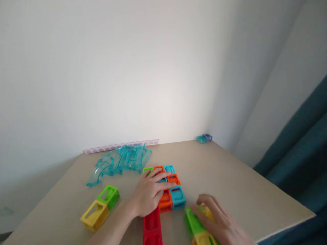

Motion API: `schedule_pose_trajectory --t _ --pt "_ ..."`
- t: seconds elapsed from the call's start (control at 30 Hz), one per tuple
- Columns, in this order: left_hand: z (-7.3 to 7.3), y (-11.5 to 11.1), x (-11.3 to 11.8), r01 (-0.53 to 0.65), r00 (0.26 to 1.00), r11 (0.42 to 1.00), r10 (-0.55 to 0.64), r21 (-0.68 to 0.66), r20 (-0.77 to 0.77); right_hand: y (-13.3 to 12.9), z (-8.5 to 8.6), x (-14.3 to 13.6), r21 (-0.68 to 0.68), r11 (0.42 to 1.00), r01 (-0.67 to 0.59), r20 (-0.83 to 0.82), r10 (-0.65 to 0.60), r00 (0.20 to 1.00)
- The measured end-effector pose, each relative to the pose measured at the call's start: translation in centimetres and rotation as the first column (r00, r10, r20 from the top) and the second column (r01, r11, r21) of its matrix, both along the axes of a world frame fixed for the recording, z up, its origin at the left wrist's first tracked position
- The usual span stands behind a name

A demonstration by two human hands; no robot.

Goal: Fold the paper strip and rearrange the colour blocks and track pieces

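Note:
My left hand (150, 192) lies with fingers spread over a grid of joined hollow cube blocks (178, 197) in orange, blue and green. The palm and fingers hide part of the grid. A strip of red blocks (152, 228) runs from under that hand toward me. To the right, my right hand (213, 214) curls its fingers around a cluster of green and yellow blocks (194, 223), partly covering it; the hand is slightly blurred. Left of my left forearm, a green and yellow block pair (100, 207) stands apart on the table.
Clear teal plastic pieces (125, 160) lie in a heap at the back left of the table (230, 180). Behind them a patterned strip (122, 146) rests along the wall. Small teal and dark blue pieces (204, 138) sit at the far right corner. A dark teal curtain (301, 146) hangs at right.

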State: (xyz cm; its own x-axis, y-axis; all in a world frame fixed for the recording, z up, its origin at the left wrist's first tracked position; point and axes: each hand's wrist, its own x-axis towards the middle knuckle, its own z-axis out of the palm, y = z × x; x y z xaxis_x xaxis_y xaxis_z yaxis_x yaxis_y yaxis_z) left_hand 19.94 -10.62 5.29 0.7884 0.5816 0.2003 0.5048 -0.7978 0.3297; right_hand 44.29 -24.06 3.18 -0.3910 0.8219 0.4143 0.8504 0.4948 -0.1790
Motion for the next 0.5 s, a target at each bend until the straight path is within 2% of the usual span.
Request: schedule_pose_trajectory --t 0.1,0.2,0.33,0.43,0.5 --pt "-0.3 0.2 0.1 0.008 1.000 1.000 -0.008 -0.002 0.005 0.4 -0.3 -3.5 0.077 0.997 -0.021 -0.068 0.027 0.997" --pt "-0.5 0.5 -0.1 0.022 1.000 1.000 -0.022 -0.010 0.006 1.4 -0.7 -6.6 0.086 0.988 -0.128 -0.058 0.133 0.989" --pt "-0.3 0.8 -0.5 0.014 1.000 1.000 -0.014 -0.017 0.008 2.1 -0.6 -7.5 0.081 0.985 -0.151 -0.042 0.154 0.987" --pt "-0.2 0.9 -0.6 0.037 0.998 0.999 -0.035 -0.024 0.054 2.2 0.5 -7.7 0.070 0.982 -0.177 -0.037 0.180 0.983" --pt "-0.5 0.9 -0.3 0.035 0.988 0.998 -0.026 -0.057 0.151 2.7 1.8 -9.2 0.031 0.974 -0.223 -0.060 0.224 0.973"
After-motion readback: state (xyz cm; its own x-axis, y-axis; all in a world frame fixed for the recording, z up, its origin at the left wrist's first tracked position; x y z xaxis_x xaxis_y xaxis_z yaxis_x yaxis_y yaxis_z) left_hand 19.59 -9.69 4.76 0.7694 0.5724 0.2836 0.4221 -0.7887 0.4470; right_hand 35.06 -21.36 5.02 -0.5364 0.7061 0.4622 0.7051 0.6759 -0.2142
